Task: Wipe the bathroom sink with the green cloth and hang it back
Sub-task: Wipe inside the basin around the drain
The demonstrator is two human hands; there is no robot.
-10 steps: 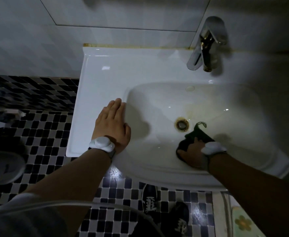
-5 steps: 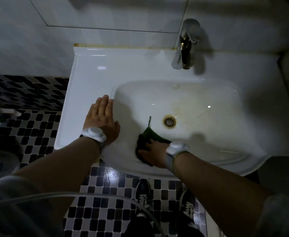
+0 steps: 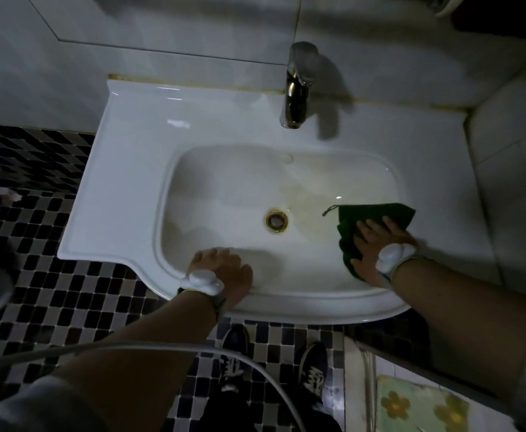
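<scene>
Down in the sink (image 3: 124, 194), the right hand (image 3: 377, 244) presses the green cloth (image 3: 377, 213) flat against the basin's right slope with fingers spread, while the left hand (image 3: 221, 269) rests on the near rim, fingers together.

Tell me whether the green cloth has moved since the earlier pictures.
Yes. The green cloth has crossed from the near-left of the drain to its right, against the basin's right wall, under the right hand.
</scene>
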